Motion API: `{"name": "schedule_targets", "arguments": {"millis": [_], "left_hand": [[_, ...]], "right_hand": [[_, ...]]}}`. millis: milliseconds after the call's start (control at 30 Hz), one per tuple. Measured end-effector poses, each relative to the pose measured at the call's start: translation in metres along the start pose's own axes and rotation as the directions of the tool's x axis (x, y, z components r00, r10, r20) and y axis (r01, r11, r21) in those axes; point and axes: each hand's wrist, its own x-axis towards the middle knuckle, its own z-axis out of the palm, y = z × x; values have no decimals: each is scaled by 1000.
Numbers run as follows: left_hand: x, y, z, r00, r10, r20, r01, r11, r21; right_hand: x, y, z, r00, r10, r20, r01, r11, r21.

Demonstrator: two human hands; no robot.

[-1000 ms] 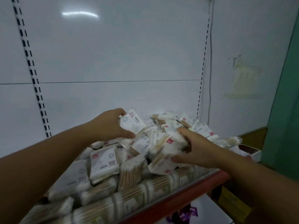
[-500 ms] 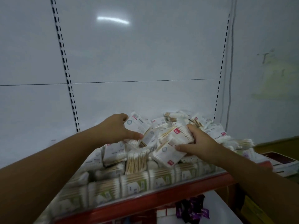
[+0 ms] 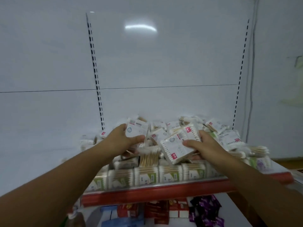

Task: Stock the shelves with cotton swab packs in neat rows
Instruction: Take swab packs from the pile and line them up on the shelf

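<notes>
From my remote seat, the white back panel (image 3: 164,63) fills most of the view. Its left slotted upright (image 3: 95,76) sits nearer the middle of the picture than half a second ago, since the head has turned. The shelf (image 3: 155,192), with its red front lip, now faces me more squarely. More of the lower tier shows beneath it: red boxes (image 3: 157,212) and purple packets (image 3: 205,210).

On the shelf lies the loose heap of cotton swab packs (image 3: 178,125), piled against the panel. A front row (image 3: 146,176) stands upright side by side just behind the lip (green labels facing out).

Both hands stay in the heap, much where they were. The left hand (image 3: 119,141) grips a white pack (image 3: 136,130) at the heap's left, thumb across the lower edge and fingers behind. The right hand (image 3: 206,148) holds a tilted pack (image 3: 175,149) above the front row, thumb on top and fingers under; it may hold a second pack behind, though I cannot tell.
</notes>
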Motion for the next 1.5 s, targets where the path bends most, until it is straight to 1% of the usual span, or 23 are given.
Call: {"name": "schedule_targets", "arguments": {"millis": [133,200,267,333,433,467,533,600,700,800,867,967,1033,1100,1200,1300,1400,1500], "left_hand": [[-24,-5,-18,1000,-23,-10,21,993,-118],[-38,-13,-31,999,-31,-10,30,989,-143],[-53,-24,-47,999,-49,-14,45,978,-204],[-69,-37,-66,996,-89,-21,77,937,-341],[-99,-56,-102,982,-183,-44,131,833,-537],[-111,-65,-117,978,-204,-46,144,815,-561],[-140,-84,-151,978,-196,-73,126,830,-544],[-174,-108,-198,963,-206,-175,86,848,-522],[-225,-139,-278,908,-266,-323,62,849,-525],[-275,-162,-358,843,-300,-446,7,836,-549],[-302,-177,-405,782,-314,-538,-56,825,-563],[-335,-195,-463,660,-369,-655,-141,795,-590],[-354,-209,-494,596,-422,-683,-176,762,-624],[-369,-223,-524,563,-460,-687,-194,734,-650],[-386,-245,-566,520,-500,-693,-216,708,-672],[-395,-267,-606,486,-535,-692,-246,676,-695],[-397,-291,-652,471,-531,-704,-283,665,-691],[-393,-310,-705,443,-529,-724,-300,673,-676]], "right_hand": [[-2,-10,33,997,-68,26,66,995,72],[-3,-16,58,995,-76,63,67,990,123],[-6,-24,88,990,-79,116,58,982,180],[-11,-32,125,978,-92,189,57,982,182],[-18,-44,190,954,-104,280,68,989,134],[-20,-49,215,949,-107,297,75,990,116],[-25,-57,273,934,-117,337,93,992,87],[-34,-64,340,903,-105,417,84,994,67],[-48,-74,440,830,-57,555,7,996,92],[-61,-93,527,769,-87,633,27,994,104],[-71,-102,578,762,-100,640,2,988,153],[-89,-109,648,750,-67,658,-93,974,206],[-99,-111,691,739,-46,672,-133,968,213],[-106,-115,731,740,-41,671,-136,968,210],[-111,-117,788,711,-22,703,-167,966,200],[-105,-124,846,700,-31,714,-162,966,200],[-94,-135,911,669,-56,741,-154,965,212],[-81,-147,978,642,-83,762,-198,942,269]]}}
